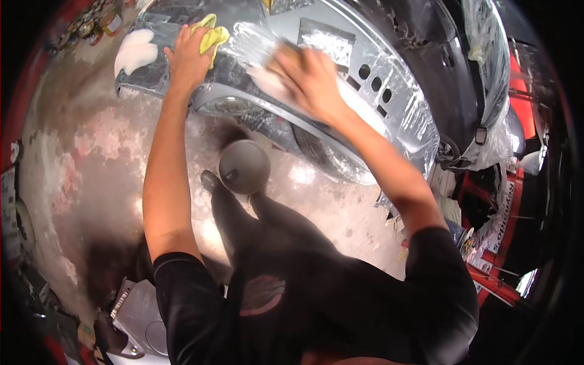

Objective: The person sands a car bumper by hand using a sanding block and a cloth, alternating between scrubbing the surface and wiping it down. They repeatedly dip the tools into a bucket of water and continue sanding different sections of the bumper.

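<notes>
A grey car body panel (274, 24) with wet whitish streaks lies across the top of the view. My left hand (188, 58) is on its left part, with fingers closed on a crumpled yellow cloth (212, 38). Farther right, my right hand (313, 82) presses on the panel's streaked surface. Motion smears its fingers, which are wrapped round a brownish sanding block (285, 59). A smooth white patch (137, 50) covers the panel's left corner. Beside my right hand, a row of dark oval holes (376, 84) runs along the panel, near a dark rectangle marked with white.
A round bucket (244, 164) with something dark in it stands on the stained concrete floor (115, 164), by my feet. Dark car parts with clear plastic sheeting (496, 79) are at the right. Several cans (88, 29) sit at the upper left.
</notes>
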